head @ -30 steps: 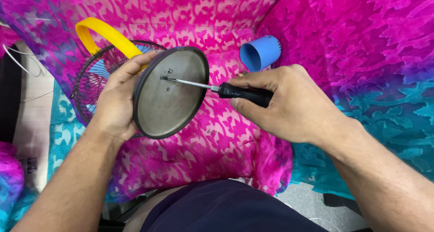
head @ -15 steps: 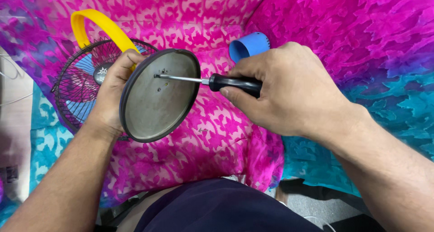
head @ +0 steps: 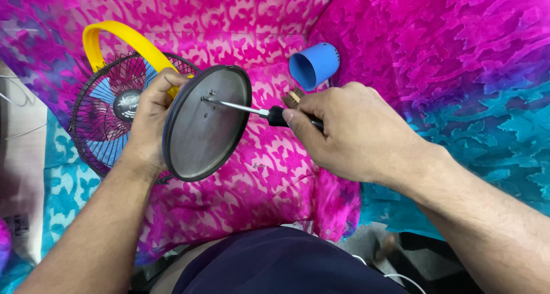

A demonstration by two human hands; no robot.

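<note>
Metal lid [head: 203,130], tilted on edge, sits gripped in the left hand [head: 150,119] before a small fan [head: 109,119]; the right hand [head: 349,130], at 3 o'clock, clenches a screwdriver [head: 252,109] on a screw. A slipping tip could gouge the fingers behind.

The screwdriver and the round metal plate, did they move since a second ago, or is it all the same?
Hardly. The right hand slid forward along the screwdriver, so less of its black handle shows. A small brush beside the blue cup now shows. The left hand still holds the round metal plate tilted, the screwdriver tip still sits at the screws near its top, and the fan stays behind.
</note>
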